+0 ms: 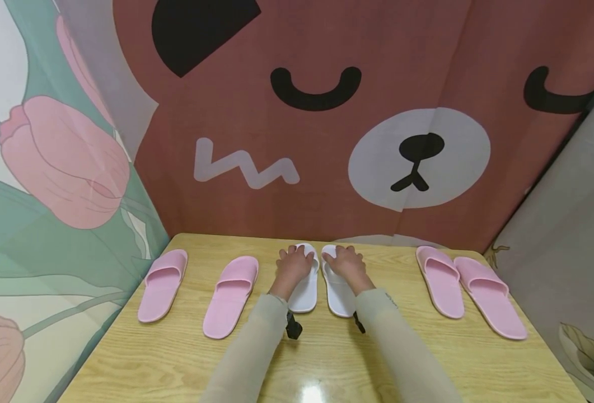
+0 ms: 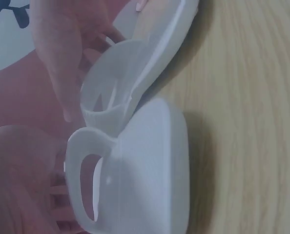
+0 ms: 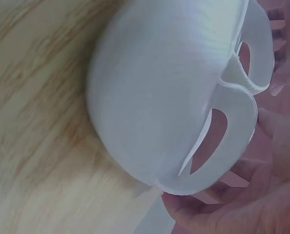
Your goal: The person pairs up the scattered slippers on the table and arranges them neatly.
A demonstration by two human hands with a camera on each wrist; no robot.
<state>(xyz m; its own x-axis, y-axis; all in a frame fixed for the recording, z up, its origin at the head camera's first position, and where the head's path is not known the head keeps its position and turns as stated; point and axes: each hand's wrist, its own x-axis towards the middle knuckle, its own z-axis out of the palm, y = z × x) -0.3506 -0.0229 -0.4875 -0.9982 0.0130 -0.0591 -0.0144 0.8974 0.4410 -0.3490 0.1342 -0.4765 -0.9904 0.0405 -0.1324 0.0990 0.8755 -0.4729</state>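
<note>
A pair of white slippers stands side by side on the wooden surface, toes toward the bear-print cloth. My left hand [image 1: 294, 266] grips the left white slipper [image 1: 304, 295] over its toe strap from above. Over the toe strap of the right white slipper [image 1: 340, 296], my right hand [image 1: 348, 267] holds on in the same way. In the right wrist view, thumb and fingers lie on opposite sides of the strap [image 3: 240, 114]. The left wrist view shows the left strap [image 2: 79, 168] beside the left palm; the fingertips are partly hidden.
Two pink slippers stand apart on the left, one [image 1: 162, 288] farther out and one [image 1: 230, 299] nearer. On the right, two more pink slippers [image 1: 445, 288] [image 1: 500, 305] touch or nearly touch. Printed cloth [image 1: 322, 151] rises behind the wooden surface [image 1: 140, 364] and along both sides.
</note>
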